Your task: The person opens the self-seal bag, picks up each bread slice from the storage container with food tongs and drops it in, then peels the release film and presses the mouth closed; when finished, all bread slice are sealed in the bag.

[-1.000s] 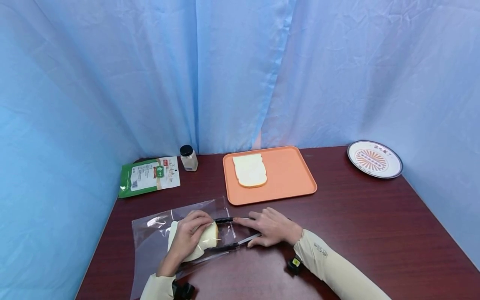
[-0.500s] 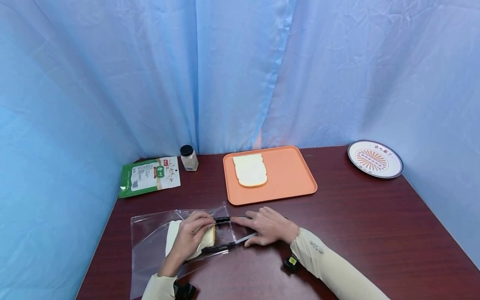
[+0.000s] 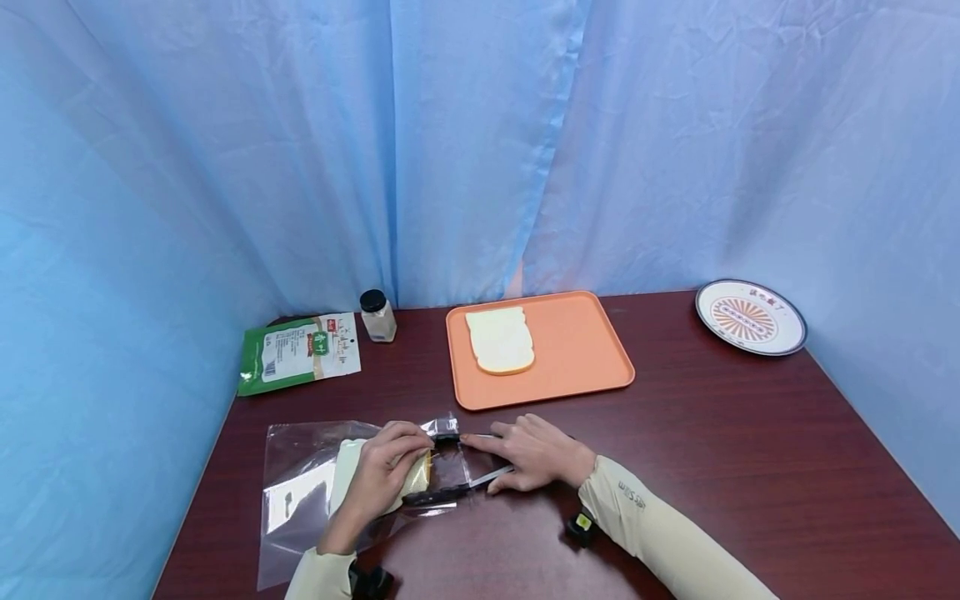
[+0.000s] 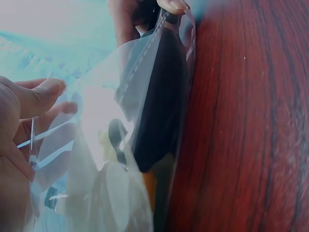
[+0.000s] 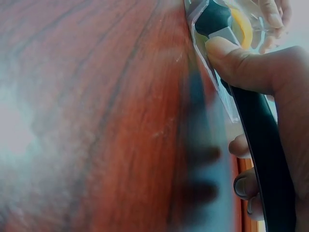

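Observation:
A clear plastic bag (image 3: 300,475) lies on the table at front left, with a bread slice (image 3: 418,478) inside it. My left hand (image 3: 381,468) is over the bread and pinches the bag's film near its mouth; in the left wrist view the thumb and fingers (image 4: 46,94) meet at the film. My right hand (image 3: 542,454) holds tongs (image 3: 491,477) by their arms, thumb and forefinger along them. The tongs' black tips (image 4: 161,101) reach into the bag mouth and lie at the bread's edge. Part of the slice is hidden under my left hand.
Behind the bag stands an orange tray (image 3: 581,350) bearing another bread slice (image 3: 501,342). A green and white packet (image 3: 300,354) and a black-capped jar (image 3: 378,317) are at back left. A round patterned plate (image 3: 750,318) is at back right, near the blue curtain (image 3: 480,150).
Both the tongs and the bread slice have shifted slightly left, deeper into the bag. My right hand moved left with them. The bag's film has creased differently; my left hand has barely moved.

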A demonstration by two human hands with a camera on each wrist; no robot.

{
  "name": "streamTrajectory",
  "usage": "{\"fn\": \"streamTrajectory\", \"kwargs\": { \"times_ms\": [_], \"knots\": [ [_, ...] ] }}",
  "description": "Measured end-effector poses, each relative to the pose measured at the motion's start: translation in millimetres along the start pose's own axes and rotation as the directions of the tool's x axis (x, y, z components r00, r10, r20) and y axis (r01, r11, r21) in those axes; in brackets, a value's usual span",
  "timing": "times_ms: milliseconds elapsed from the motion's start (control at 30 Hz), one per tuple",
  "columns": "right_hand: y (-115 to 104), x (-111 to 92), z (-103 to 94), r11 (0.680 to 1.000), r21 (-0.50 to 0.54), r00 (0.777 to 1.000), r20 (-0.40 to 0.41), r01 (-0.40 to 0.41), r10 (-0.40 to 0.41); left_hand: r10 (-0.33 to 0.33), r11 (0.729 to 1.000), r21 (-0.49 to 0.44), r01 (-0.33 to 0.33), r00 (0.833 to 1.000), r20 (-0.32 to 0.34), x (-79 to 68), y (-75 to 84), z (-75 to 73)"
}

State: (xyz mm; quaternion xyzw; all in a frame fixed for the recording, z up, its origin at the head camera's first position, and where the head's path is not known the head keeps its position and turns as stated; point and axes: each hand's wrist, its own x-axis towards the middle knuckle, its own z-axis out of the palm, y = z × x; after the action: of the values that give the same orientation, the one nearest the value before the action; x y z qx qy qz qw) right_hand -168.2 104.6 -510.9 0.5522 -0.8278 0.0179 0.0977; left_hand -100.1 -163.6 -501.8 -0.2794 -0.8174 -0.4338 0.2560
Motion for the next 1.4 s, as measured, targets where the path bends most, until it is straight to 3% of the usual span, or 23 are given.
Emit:
{"fn": "streamTrajectory", "kwargs": {
  "times_ms": [233, 600, 800, 1100, 1400],
  "knots": [
    [-1.7, 0.7, -0.5, 1.0, 0.0, 1.0, -0.001, -0.01, 0.01, 0.044, 0.999, -0.001, -0.044, 0.999, -0.011, 0.3, -3.3, 3.0],
    [-0.1, -4.4, 5.9, 1.0, 0.01, 0.995, -0.096, 0.02, -0.019, -0.008, 1.0, -0.016, 0.008, 0.999, -0.036, -0.5, -6.1, -2.5],
    [0.3, -3.8, 5.7, 0.999, 0.013, 0.994, -0.108, 0.035, -0.034, -0.022, 1.0, -0.009, 0.022, 0.999, -0.032, -0.3, -4.4, -2.4],
    [-1.1, 1.3, 2.2, 0.999, 0.009, 0.996, -0.081, 0.049, -0.048, -0.041, 0.998, -0.051, 0.042, 0.999, 0.017, -0.1, -3.4, -0.8],
    [-1.9, 6.9, 1.0, 0.999, -0.015, 0.998, -0.041, 0.037, -0.038, 0.006, 0.999, -0.037, -0.006, 1.0, -0.01, -1.0, -3.2, 0.7]
  ]
}}
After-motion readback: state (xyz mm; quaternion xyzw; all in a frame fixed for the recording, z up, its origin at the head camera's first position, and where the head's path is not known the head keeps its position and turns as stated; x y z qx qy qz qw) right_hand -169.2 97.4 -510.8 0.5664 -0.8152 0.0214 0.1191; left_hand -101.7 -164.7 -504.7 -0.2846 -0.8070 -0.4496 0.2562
